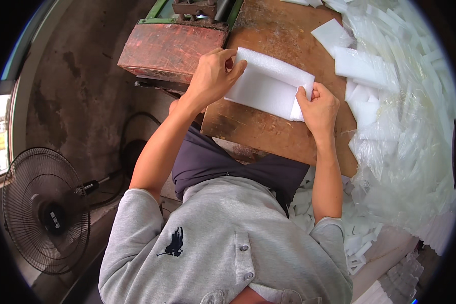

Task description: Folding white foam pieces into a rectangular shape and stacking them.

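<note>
A white foam tray, rectangular with raised walls along its far and right sides, rests on or just over the wooden table. My left hand pinches its left end, the thumb inside and the fingers on the outer face. At the opposite end my right hand grips the right wall between thumb and fingers. The fingertips behind the foam are partly hidden. Both hands are closed on the one piece.
A red box-shaped machine part borders the table at the left. Loose white foam sheets and a heap of clear plastic bags fill the right side. A black standing fan is at lower left. Foam scraps lie below the table.
</note>
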`<state>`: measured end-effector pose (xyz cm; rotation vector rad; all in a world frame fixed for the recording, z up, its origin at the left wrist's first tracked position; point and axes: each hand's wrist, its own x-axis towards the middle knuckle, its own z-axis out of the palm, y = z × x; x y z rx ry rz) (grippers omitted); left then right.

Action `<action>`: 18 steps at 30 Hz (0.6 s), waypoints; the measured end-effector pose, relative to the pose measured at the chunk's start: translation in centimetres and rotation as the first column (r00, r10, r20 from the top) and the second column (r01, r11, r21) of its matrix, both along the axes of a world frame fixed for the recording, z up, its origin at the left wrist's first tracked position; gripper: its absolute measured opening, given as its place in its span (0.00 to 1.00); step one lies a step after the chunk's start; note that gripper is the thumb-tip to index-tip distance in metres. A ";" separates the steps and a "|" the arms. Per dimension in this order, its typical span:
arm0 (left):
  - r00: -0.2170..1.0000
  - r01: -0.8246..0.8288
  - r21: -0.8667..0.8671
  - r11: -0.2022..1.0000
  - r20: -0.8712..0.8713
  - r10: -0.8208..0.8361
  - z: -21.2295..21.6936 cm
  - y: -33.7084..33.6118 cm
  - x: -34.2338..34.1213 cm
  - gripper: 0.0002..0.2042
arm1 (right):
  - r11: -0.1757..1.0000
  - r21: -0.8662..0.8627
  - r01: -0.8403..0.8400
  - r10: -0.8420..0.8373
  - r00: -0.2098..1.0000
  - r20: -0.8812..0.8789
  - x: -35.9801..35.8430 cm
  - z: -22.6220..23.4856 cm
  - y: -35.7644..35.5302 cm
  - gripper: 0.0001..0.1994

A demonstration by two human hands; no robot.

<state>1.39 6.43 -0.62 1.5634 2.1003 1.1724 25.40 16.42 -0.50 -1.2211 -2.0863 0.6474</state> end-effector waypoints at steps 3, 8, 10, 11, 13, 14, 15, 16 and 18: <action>1.000 0.001 0.019 1.000 -0.014 0.000 -0.1 0.0 -0.2 0.16 | 1.000 0.008 -0.005 0.005 1.000 0.023 -0.2 -0.3 0.2 0.13; 1.000 -0.001 -0.001 1.000 0.004 0.001 -0.4 0.1 -0.1 0.16 | 1.000 -0.003 0.000 0.000 0.999 0.032 -0.2 -0.1 0.1 0.13; 1.000 0.002 0.012 1.000 -0.006 -0.002 -0.9 0.3 0.1 0.16 | 1.000 -0.008 0.014 -0.014 0.998 0.059 0.1 0.0 0.2 0.13; 1.000 0.002 0.024 1.000 -0.019 -0.001 -1.0 0.4 0.1 0.16 | 1.000 -0.005 0.014 -0.014 0.999 0.039 -0.1 -0.1 0.1 0.12; 1.000 -0.005 0.030 1.000 -0.028 0.006 -1.5 0.5 0.0 0.16 | 1.000 0.007 0.030 -0.030 0.999 0.040 0.0 -0.4 0.2 0.12; 0.998 -0.012 0.013 1.000 -0.061 0.013 -1.7 0.3 -0.3 0.15 | 1.000 0.003 0.012 -0.012 1.000 0.010 -0.2 -0.8 0.3 0.12; 0.999 -0.008 0.031 0.999 -0.049 0.010 -1.8 0.2 -0.4 0.15 | 1.000 0.001 -0.005 0.005 1.000 -0.021 -0.4 -1.1 0.3 0.12; 0.999 -0.009 0.037 0.999 -0.047 0.011 -1.8 0.2 -0.2 0.15 | 1.000 -0.012 -0.005 0.004 1.000 -0.028 -0.4 -1.1 0.3 0.12; 0.999 -0.006 0.045 0.999 -0.038 0.008 -1.8 0.3 0.1 0.15 | 1.000 -0.013 0.004 -0.004 1.000 -0.005 -0.4 -1.0 0.4 0.12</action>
